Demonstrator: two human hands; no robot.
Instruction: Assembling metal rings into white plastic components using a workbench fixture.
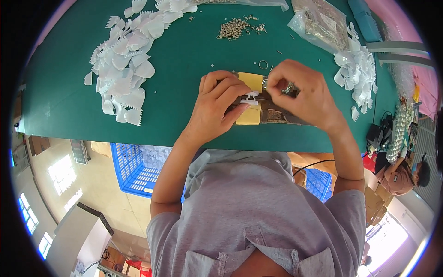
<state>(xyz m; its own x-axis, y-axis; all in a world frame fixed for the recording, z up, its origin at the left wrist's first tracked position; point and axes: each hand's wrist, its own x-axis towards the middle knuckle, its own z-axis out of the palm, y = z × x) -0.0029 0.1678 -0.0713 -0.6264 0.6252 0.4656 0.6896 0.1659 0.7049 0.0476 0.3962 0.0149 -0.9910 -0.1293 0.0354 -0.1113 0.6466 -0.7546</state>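
My left hand [211, 107] is closed on a small white plastic piece with teeth [250, 99], steadying it over a dark brown block [279, 116]. Yellow tape [249, 117] wraps the block's left part. Just to the right, my right hand [304, 94] hovers over the block with thumb and forefinger curled together. Whatever lies between those fingertips is too small or hidden to make out. Shiny small bits [288, 87] show behind the right fingers, partly covered by them. A metal ring [263, 64] lies on the green table [184, 60] beyond the block.
White toothed plastic pieces [124, 69] form a large pile at left, another pile [355, 69] at right. Small metal parts [233, 28] are heaped at the far middle, near a clear bag [320, 23]. Below the table edge stands a blue basket [129, 173]. Another person [399, 177] is at far right.
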